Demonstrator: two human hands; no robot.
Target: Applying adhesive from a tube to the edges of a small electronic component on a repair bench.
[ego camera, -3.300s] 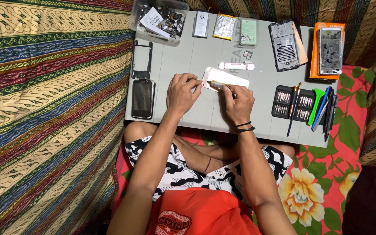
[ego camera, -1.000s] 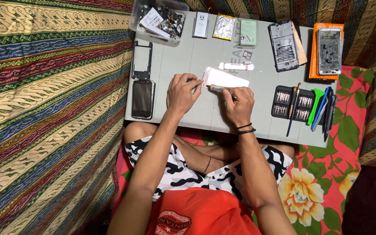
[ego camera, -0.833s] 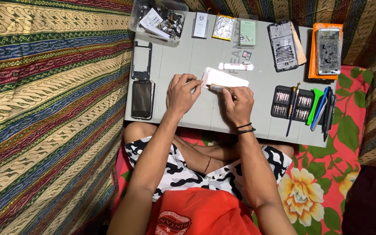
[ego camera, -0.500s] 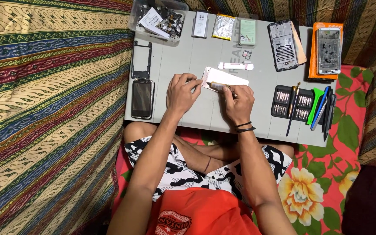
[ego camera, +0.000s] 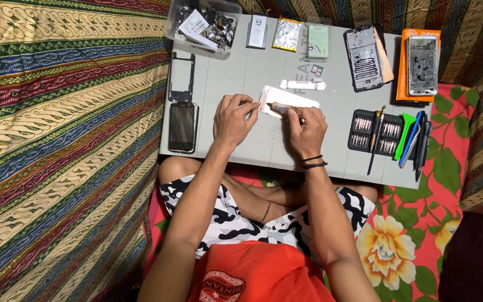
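Sitting cross-legged at the low grey table point(ego camera: 241, 140), you keep almost exactly the pose of the last few seconds; nothing on the surface has shifted, so the work reads as slow and fine rather than a change of step; at the far left the empty black phone frame point(ego camera: 181, 77) and the dark phone point(ego camera: 182, 127) below it lie untouched; your left hand point(ego camera: 233, 118) stays curled, fingertips pinning the near end of the white phone panel point(ego camera: 292, 99) flat at the table's middle; your right hand point(ego camera: 306, 130) stays closed around a small slim tool, its tip on the panel's lower edge, though what it works on is too small to tell; farther right, the black bit set point(ego camera: 377, 133) and the coloured pry tools point(ego camera: 412, 140) rest unused.
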